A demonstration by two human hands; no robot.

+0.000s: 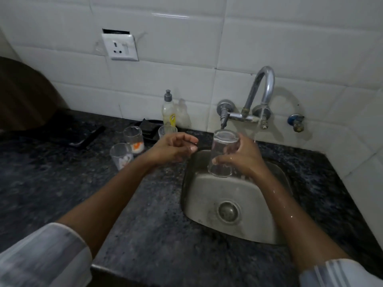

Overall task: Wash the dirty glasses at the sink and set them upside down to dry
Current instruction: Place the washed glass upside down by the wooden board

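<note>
My right hand (243, 157) grips a clear glass (222, 150) upside down, mouth downward, over the steel sink (207, 206). Water runs in a thin stream from the tap (263, 90) just right of the glass. My left hand (174, 149) hovers over the counter left of the sink, fingers loosely curled, holding nothing. Three glasses stand upright on the dark counter to the left: one with orange and white residue (133, 141), one nearer with white residue (121, 155), and one (165, 130) partly hidden behind my left hand.
A dish soap bottle (169, 110) stands against the tiled wall behind the glasses. A dark pan with a handle (87, 137) lies on the counter at the left. A wall socket (120, 46) sits above. A blue valve (296, 122) sticks out right of the tap.
</note>
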